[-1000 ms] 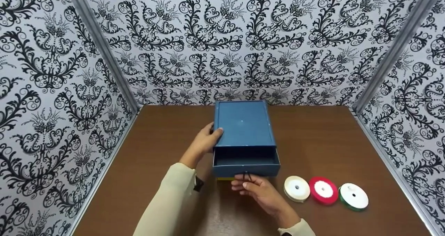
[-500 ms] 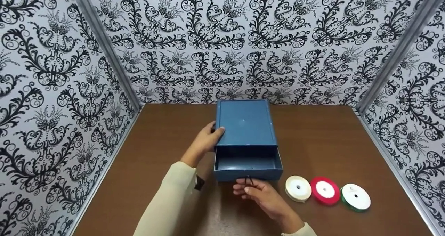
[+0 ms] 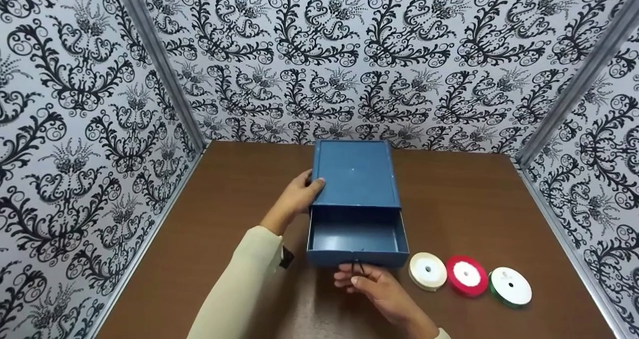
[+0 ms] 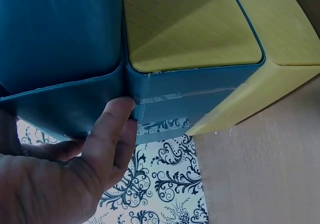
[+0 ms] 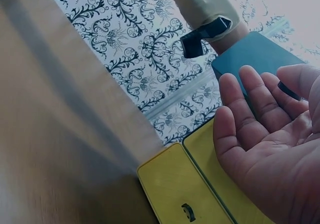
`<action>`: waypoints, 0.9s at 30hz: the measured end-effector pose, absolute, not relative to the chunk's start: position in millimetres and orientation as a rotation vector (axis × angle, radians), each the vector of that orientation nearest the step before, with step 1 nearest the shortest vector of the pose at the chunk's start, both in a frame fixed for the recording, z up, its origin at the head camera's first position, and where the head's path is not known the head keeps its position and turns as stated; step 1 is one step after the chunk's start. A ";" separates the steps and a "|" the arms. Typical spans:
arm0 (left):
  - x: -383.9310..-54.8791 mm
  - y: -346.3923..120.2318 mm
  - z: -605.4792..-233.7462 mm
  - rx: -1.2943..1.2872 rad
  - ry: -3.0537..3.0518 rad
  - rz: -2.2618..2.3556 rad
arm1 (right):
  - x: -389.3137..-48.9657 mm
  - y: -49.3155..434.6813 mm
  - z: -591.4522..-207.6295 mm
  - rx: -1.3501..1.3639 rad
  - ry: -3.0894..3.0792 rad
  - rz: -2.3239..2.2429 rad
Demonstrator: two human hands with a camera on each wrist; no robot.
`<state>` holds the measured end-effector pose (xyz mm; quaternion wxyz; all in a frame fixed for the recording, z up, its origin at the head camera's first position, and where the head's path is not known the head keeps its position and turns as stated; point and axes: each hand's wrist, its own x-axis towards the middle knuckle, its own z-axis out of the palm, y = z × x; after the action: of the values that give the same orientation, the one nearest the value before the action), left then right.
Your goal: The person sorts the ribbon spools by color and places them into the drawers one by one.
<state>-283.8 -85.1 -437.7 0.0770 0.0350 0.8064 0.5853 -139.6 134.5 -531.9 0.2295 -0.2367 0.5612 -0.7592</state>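
A blue drawer box [image 3: 355, 174] stands mid-table, its top drawer [image 3: 332, 236] pulled well out and bare inside. My left hand [image 3: 297, 195] grips the box's left side, thumb over the top edge; in the left wrist view its fingers press the blue casing [image 4: 170, 104]. My right hand [image 3: 379, 290] pinches the black loop pull [image 3: 357, 268] on the drawer front between thumb and fingers. In the right wrist view the same loop shows as a dark curve beneath the thumb. Lower yellow drawers [image 5: 175, 184] appear in both wrist views, hidden from the head view.
Three ribbon spools lie in a row to the right of the box: cream [image 3: 433, 269], red [image 3: 472, 275] and a white-faced green one [image 3: 511, 285]. Black-and-white patterned walls [image 3: 349, 79] enclose the brown table [image 3: 239, 194] at the back and sides.
The top drawer has slid farther out toward me, with my right hand drawing back on its loop. More of its inside shows. My left hand keeps its grip on the box.
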 end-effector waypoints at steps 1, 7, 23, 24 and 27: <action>-283.3 -85.1 -438.3 0.108 2.417 1.757 | -137.9 134.3 -532.3 -0.652 1.536 -2.095; -278.8 -86.3 -441.8 0.083 2.445 1.748 | -130.9 134.0 -534.5 -0.657 1.497 -2.097; -283.0 -82.3 -436.6 0.110 2.438 1.735 | -122.4 141.8 -534.3 -0.761 1.468 -2.081; -282.8 -82.2 -436.2 0.109 2.438 1.736 | -121.8 141.9 -534.5 -0.768 1.466 -2.085; -283.1 -82.5 -435.3 0.108 2.444 1.744 | -120.7 142.3 -533.7 -0.773 1.481 -2.068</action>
<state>-283.1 -82.5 -435.3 0.0684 0.0360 0.8116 0.5790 -120.7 142.3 -533.7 0.2393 -0.2823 0.5409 -0.7553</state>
